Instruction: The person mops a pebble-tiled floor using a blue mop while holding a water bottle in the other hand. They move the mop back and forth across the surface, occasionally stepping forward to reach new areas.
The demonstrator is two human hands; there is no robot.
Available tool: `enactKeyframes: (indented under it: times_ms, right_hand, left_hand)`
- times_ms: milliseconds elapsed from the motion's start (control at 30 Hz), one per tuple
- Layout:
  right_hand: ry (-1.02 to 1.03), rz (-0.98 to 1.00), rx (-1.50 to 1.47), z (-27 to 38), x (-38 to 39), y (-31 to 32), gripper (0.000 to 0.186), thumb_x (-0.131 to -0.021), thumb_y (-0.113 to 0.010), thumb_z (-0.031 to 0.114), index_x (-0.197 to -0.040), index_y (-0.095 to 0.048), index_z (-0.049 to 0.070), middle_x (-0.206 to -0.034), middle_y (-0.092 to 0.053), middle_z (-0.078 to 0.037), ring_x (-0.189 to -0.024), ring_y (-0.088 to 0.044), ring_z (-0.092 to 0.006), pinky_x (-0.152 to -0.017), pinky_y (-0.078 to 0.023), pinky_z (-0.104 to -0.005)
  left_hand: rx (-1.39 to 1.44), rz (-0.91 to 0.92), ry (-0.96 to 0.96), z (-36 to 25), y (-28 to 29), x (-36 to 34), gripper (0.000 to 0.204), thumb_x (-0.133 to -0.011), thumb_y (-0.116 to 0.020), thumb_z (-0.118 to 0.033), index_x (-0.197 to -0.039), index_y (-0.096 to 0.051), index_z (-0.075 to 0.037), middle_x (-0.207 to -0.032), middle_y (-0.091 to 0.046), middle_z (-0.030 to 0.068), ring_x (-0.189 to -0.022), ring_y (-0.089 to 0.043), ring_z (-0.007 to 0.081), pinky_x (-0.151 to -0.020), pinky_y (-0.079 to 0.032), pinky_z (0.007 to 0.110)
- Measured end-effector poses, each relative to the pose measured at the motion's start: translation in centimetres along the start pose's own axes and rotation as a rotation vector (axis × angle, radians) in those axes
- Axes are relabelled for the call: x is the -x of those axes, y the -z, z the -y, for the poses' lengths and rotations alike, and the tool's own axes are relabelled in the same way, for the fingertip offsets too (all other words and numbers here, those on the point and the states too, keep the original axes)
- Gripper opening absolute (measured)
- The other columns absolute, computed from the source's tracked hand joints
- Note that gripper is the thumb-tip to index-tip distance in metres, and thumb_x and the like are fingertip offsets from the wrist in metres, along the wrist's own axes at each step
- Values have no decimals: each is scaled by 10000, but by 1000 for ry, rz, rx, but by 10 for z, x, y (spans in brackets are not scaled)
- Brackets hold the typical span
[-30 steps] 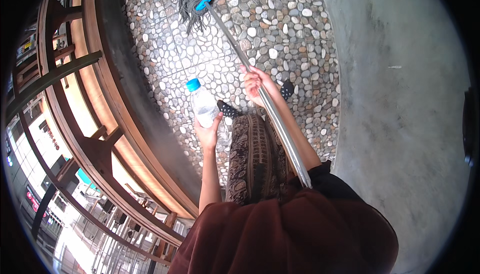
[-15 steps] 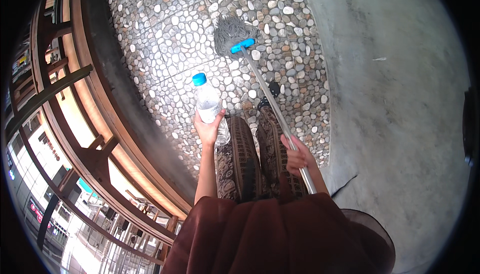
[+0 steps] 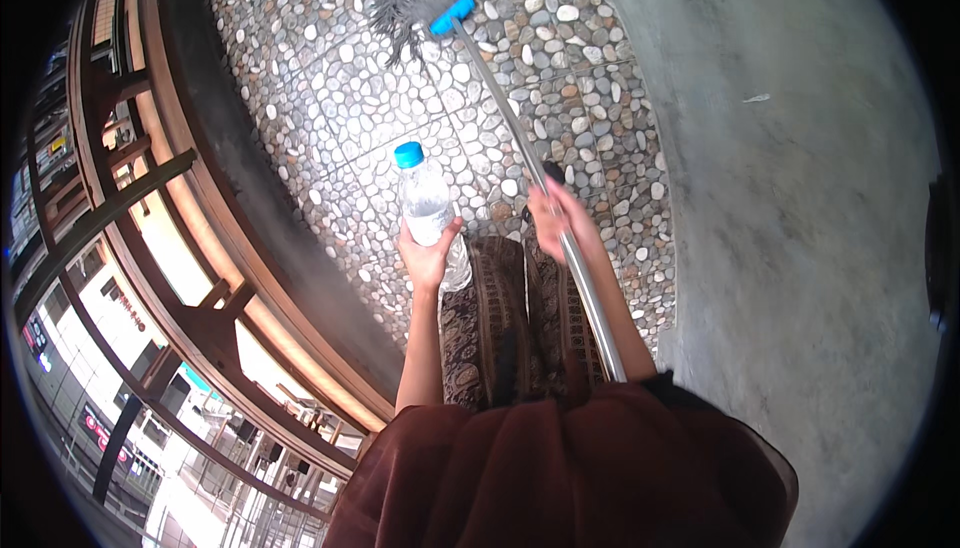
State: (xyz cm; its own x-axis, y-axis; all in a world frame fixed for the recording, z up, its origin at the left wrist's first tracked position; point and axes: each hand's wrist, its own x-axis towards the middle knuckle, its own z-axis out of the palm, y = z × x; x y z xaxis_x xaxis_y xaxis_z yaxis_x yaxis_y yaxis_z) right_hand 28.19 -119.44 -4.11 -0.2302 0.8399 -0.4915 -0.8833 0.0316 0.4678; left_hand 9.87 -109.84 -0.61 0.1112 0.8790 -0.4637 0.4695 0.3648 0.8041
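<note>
My left hand [image 3: 430, 254] is closed around a clear plastic bottle [image 3: 426, 198] with a blue cap, held upright-leaning in front of my left leg. A whitish band shows around the bottle's middle; I cannot tell how much liquid is inside. My right hand [image 3: 560, 220] grips the metal handle of a mop [image 3: 497, 88], its fingers slightly smeared by motion. The handle runs from my lap up and left to a blue clamp. From the clamp, grey mop strands [image 3: 405, 8] spread over the pebbled floor ahead of me.
The pebble-set floor [image 3: 400, 98] stretches ahead. At its right stands a smooth grey concrete surface [image 3: 760, 218]. A curved-looking wooden railing [image 3: 215, 218] with a dark ledge runs along the left, and buildings show beyond it. Patterned trousers [image 3: 485, 318] and dark red cloth cover my body.
The mop head has moved farther ahead and a little left, its strands now spread out. My right hand has moved up and forward with the handle. My left hand still holds the bottle.
</note>
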Motion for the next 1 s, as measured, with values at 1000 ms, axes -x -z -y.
enactKeyframes:
  times_ms: [1000]
  right_hand:
    - [237,-277,486,58,95,32,261,-903,-391,340,-841,-451,94,-467,-307,79,-306,-252,-29,-279,-219,-161]
  left_hand:
    - [-33,197,-15,-17,-54,-5,480,-601,-758,-101,-992,-504,12,-848,-609,76,-749,-558,127,-687,-449,261]
